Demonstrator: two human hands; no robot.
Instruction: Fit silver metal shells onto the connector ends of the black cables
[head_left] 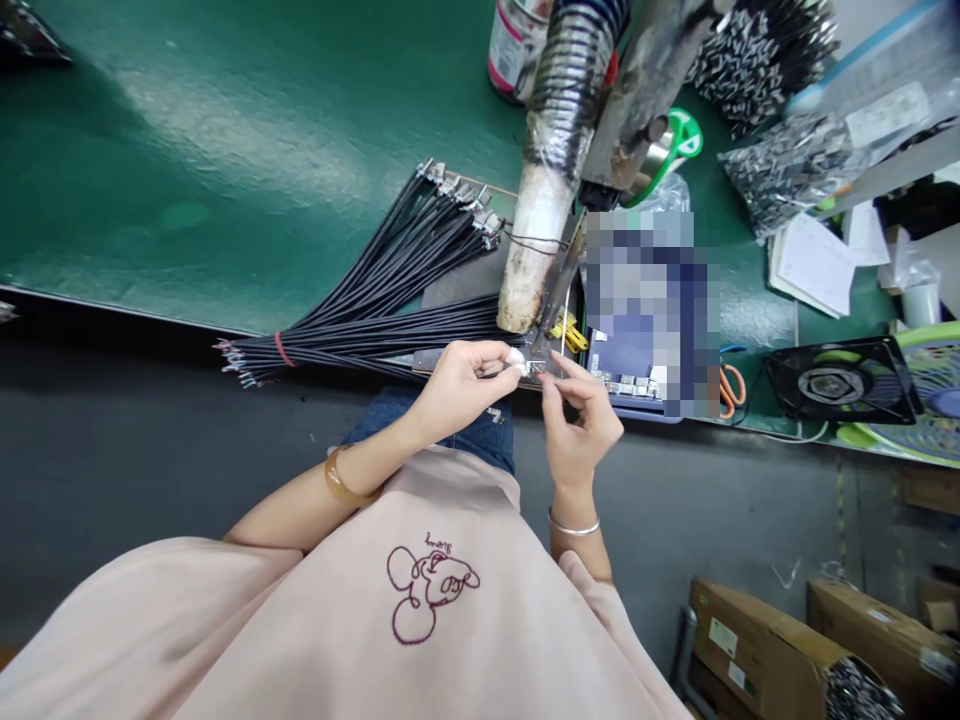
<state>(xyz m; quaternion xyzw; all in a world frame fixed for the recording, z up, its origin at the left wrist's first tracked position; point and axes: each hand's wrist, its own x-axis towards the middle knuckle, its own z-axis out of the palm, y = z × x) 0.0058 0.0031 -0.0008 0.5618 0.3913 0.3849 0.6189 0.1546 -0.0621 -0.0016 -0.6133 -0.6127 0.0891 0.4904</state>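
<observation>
My left hand [461, 385] is closed in a pinch at the bench edge, its taped fingertip pressed on a small metal part [534, 368] under the tip of a soldering tool [559, 285]. My right hand [577, 420] is also pinched, holding a thin wire [564, 340] right beside that part. A bundle of black cables [375, 300] with metal connectors, tied with a red band, lies fanned on the green bench [225, 150] just left of my hands.
A wrapped fume hose [551, 150] hangs over the work spot. A blue tray [637, 385] of small metal parts sits to the right, with orange scissors [729, 392], a black fan [840, 380], bags of metal clips [787, 170] and papers. Cardboard boxes [772, 630] stand on the floor.
</observation>
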